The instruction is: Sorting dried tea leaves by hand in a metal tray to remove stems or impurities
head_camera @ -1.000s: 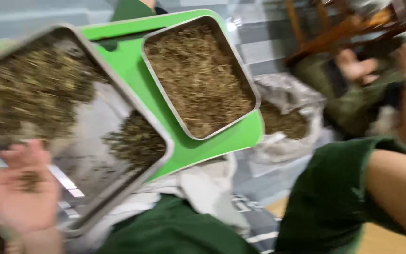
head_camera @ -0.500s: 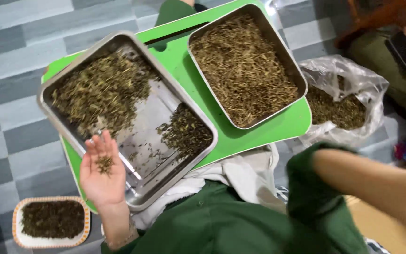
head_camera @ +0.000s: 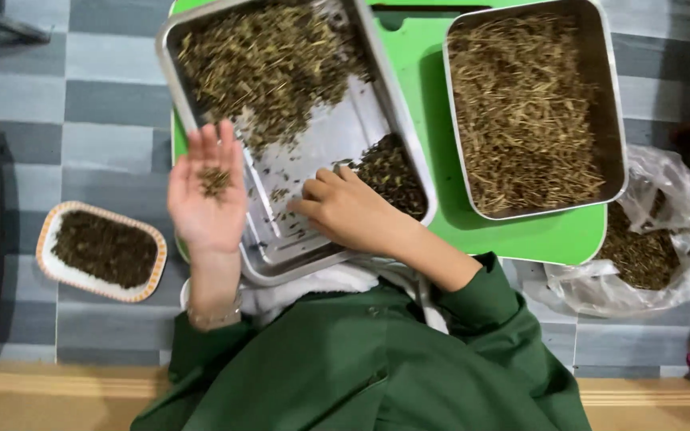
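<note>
My left hand [head_camera: 205,191] is held palm up over the near left edge of a steel tray [head_camera: 261,275], with a small pinch of dried dark leaf bits [head_camera: 215,180] lying in the palm. My right hand [head_camera: 349,209] rests palm down inside the same tray, fingers curled on its bare metal floor beside a small dark heap [head_camera: 389,174] of sorted leaves. A larger pile of mixed dried leaves and stems [head_camera: 269,64] fills the tray's far part. The tray sits on a green lap table [head_camera: 425,88].
A second steel tray [head_camera: 618,120] full of pale dried stems stands on the table's right side. A small orange-rimmed dish [head_camera: 45,259] of dark leaves lies on the tiled floor at left. A clear plastic bag [head_camera: 680,207] of leaves sits at right.
My right arm has swung in from the right and the hand now rests in the tray. The view has turned and steadied. The left palm still carries its leaf bits.
</note>
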